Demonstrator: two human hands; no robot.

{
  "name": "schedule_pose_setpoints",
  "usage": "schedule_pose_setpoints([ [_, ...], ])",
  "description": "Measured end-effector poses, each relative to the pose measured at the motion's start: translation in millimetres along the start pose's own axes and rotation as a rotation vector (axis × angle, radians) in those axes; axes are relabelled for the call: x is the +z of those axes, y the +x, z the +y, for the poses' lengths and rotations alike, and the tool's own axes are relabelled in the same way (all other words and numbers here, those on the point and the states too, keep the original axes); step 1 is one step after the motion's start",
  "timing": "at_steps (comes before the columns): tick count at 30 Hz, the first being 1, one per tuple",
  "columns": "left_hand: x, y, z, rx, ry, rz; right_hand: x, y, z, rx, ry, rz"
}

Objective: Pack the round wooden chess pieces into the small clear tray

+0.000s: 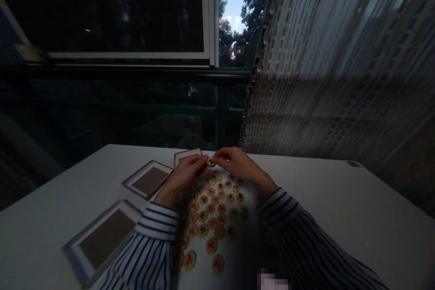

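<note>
Between the fingertips of both hands is a round wooden Chinese chess piece (211, 161) with a dark character facing me, held up above the table. My left hand (186, 173) pinches its left edge, with red-marked pieces just under the fingers. From the other side, my right hand (239, 165) grips the same piece between thumb and fingers. Below and between my forearms lie several loose Chinese chess pieces (210, 209), some with red characters, some with black, and one showing a blank face (219, 232). My forearms and sleeves hide part of the spread.
The white table (322, 204) carries three shallow trays on the left: a near one (73, 253), a middle one (131, 180) and a far one (185, 153) partly behind my left hand. A small dark patch (353, 163) lies at the far right corner. A string curtain (322, 77) hangs beyond.
</note>
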State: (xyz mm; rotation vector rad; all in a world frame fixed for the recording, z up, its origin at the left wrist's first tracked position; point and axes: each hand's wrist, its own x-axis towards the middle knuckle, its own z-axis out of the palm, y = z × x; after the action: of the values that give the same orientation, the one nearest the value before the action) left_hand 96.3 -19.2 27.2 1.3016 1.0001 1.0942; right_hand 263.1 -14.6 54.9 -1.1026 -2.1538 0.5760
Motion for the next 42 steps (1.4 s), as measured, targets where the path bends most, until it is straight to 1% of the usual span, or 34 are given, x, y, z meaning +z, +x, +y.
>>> schedule_pose_setpoints([
  [6,0.0,-4.9,8.0,0.057,0.086,-0.018,-4.4,-0.6,-1.6,-0.004,0.027,-0.009],
  [9,0.6,-6.2,11.3,0.085,0.149,0.014,-7.2,-2.0,-3.5,-0.017,0.024,-0.010],
  [13,2.8,-6.4,13.3,0.142,0.217,0.034,-11.7,-4.4,-6.4,-0.015,-0.009,-0.010],
  [16,6.3,-8.5,16.3,0.158,0.260,0.020,-16.7,-7.4,-9.0,-0.007,-0.048,-0.027],
  [22,17.9,-17.9,27.2,0.183,0.302,-0.031,-27.4,-20.1,-14.7,-0.011,-0.066,-0.046],
  [29,32.7,-21.7,26.6,0.198,0.382,-0.073,-38.6,-43.8,-17.6,0.034,-0.015,-0.039],
  [33,44.4,-27.0,28.9,0.210,0.408,-0.115,-43.6,-58.0,-14.4,0.049,0.009,-0.040],
  [39,60.9,-35.2,29.9,0.168,0.406,-0.175,-47.4,-76.4,-6.7,0.098,0.030,-0.017],
  [42,67.3,-37.9,29.6,0.176,0.398,-0.181,-50.4,-83.2,-5.8,0.115,0.056,-0.018],
])
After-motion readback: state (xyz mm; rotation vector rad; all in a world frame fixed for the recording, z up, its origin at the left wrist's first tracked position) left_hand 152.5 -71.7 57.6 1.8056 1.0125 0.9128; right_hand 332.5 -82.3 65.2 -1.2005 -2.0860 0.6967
